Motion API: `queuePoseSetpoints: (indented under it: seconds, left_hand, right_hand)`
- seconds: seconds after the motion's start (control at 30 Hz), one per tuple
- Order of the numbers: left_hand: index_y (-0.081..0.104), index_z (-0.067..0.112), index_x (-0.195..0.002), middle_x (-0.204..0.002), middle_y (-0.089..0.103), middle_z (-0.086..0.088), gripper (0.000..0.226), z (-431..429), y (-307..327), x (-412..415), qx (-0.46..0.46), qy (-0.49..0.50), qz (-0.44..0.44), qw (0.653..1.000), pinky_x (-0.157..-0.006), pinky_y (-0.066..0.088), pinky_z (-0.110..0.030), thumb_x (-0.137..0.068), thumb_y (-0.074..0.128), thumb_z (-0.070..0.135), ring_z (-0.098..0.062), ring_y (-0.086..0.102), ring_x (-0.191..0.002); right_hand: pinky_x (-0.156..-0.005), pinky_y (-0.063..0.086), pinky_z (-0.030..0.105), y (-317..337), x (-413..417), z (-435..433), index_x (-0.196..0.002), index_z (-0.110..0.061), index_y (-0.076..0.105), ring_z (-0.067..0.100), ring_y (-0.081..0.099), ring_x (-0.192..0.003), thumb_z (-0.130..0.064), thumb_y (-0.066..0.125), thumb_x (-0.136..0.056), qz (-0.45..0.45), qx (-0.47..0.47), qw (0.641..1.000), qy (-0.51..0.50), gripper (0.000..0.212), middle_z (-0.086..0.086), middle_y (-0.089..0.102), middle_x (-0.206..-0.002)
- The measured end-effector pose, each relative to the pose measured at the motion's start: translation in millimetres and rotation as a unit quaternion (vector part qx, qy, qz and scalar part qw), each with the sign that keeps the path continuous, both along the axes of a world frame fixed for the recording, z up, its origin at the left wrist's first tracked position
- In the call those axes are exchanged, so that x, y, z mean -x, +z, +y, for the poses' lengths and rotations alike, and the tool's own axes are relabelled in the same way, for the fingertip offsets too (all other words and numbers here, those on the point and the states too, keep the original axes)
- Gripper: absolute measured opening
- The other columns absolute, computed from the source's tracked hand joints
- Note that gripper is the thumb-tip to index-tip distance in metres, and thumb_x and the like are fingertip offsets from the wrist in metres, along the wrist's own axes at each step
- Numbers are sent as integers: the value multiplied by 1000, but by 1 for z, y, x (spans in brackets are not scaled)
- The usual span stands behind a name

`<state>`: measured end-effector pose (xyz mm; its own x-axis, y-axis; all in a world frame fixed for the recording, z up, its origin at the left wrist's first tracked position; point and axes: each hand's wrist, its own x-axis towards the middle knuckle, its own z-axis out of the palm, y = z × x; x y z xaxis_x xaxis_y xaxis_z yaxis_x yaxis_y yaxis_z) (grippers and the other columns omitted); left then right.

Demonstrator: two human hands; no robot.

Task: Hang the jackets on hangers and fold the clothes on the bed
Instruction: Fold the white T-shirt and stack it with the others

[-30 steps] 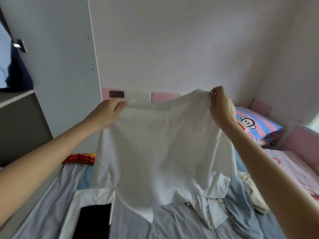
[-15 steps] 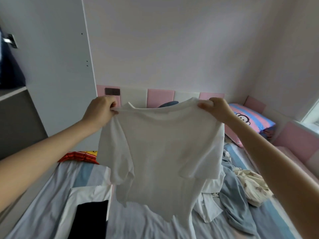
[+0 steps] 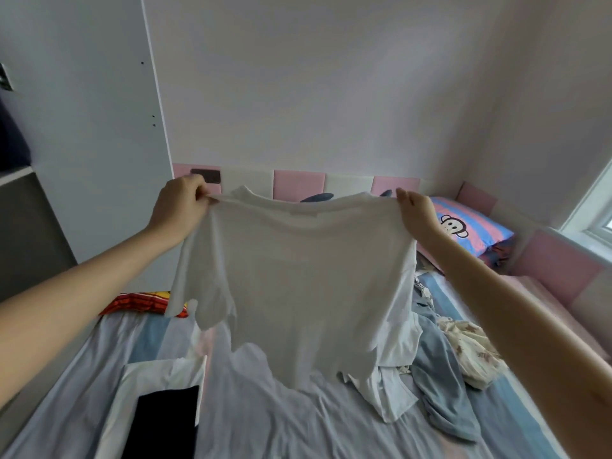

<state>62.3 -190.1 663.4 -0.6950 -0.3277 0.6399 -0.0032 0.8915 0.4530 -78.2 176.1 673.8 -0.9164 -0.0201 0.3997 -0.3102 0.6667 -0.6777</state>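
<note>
Both hands up: left hand (image 3: 180, 207) and right hand (image 3: 418, 215) each pinch a shoulder of the white t-shirt (image 3: 298, 279), stretched flat in the air above the bed (image 3: 265, 422), likely to square it for folding.

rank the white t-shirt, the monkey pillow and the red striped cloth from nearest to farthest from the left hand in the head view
1. white t-shirt: gripped at its shoulder by the left hand.
2. red striped cloth: below the hand, on the left.
3. monkey pillow: far across, on the right.
</note>
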Motion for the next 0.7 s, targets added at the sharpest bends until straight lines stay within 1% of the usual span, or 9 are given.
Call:
queuePoseSetpoints:
  seconds: [0.13, 0.2, 0.23, 0.3, 0.37, 0.43, 0.5, 0.6, 0.7]
  left_hand:
    - [60, 0, -92, -87, 63, -17, 11, 20, 3, -4, -56, 21, 115, 992, -64, 28, -27, -94, 51, 7, -31, 55, -79]
    - [55, 0, -88, -83, 56, -18, 17, 29, -9, 1, -97, -21, 35, 994, -62, 24, -28, -98, 43, 6, -31, 52, -79]
    - [52, 2, -84, -80, 53, -15, 20, 32, -20, 5, -104, -43, -37, 993, -61, 23, -31, -99, 40, 8, -33, 52, -81]
    - [55, 4, -81, -81, 52, -13, 27, 38, -51, 5, -118, -89, -210, 966, -66, 32, -35, -98, 40, 19, -33, 52, -88]
    - [60, 5, -79, -80, 51, -6, 39, 44, -65, -1, -134, -143, -317, 928, -72, 37, -33, -93, 45, 38, -27, 52, -86]
    - [51, 15, -61, -65, 47, 4, 48, 45, -69, -9, -146, -192, -348, 906, -64, 34, -29, -78, 56, 60, -11, 48, -67]
    - [50, 21, -57, -59, 47, 11, 44, 38, -69, -16, -145, -218, -363, 894, -58, 33, -21, -72, 69, 58, -5, 46, -59]
    - [63, 22, -77, -76, 62, 6, 20, 21, -74, -18, -52, -208, -396, 893, -68, 45, -26, -74, 80, 31, -10, 58, -74]
    - [55, 14, -77, -81, 63, -9, 16, 6, -95, -10, 36, -186, -417, 889, -70, 46, -35, -78, 70, 8, -26, 60, -78]
  right_hand:
    - [-51, 19, 33, 8, -15, -7, -55, -17, 28, 16, 25, -53, -32, 42, -101, 87, 135, 986, -37, 51, 0, 26, -53]
    - [-55, 28, 31, -4, -21, -14, -64, -13, 45, 21, 41, -64, -37, 42, -100, -12, 144, 989, -29, 44, 2, 40, -59]
    - [-64, 35, 28, -14, -26, -18, -82, -9, 56, 22, 48, -77, -41, 41, -100, -115, 130, 985, 2, 38, 6, 52, -73]
    - [-89, 41, 28, -51, -39, -19, -119, -8, 56, 23, 54, -99, -59, 40, -94, -321, 27, 942, 97, 59, 9, 58, -108]
    - [-106, 37, 36, -80, -47, -14, -123, -11, 56, 24, 54, -114, -80, 41, -75, -440, -120, 866, 204, 86, 5, 57, -123]
    - [-105, 39, 36, -95, -53, -5, -113, -11, 62, 23, 55, -113, -87, 50, -52, -477, -305, 781, 264, 98, 2, 60, -117]
    - [-99, 47, 38, -107, -52, 11, -112, -7, 65, 23, 61, -103, -74, 69, -58, -463, -447, 718, 265, 87, 3, 66, -107]
    - [-84, 52, 30, -116, -40, 29, -116, -2, 60, 20, 58, -92, -26, 77, -78, -479, -448, 728, 199, 48, 2, 62, -96]
    - [-65, 44, 24, -125, -26, 32, -113, -4, 60, 24, 58, -88, -22, 73, -81, -361, -471, 795, 128, 39, 11, 62, -108]
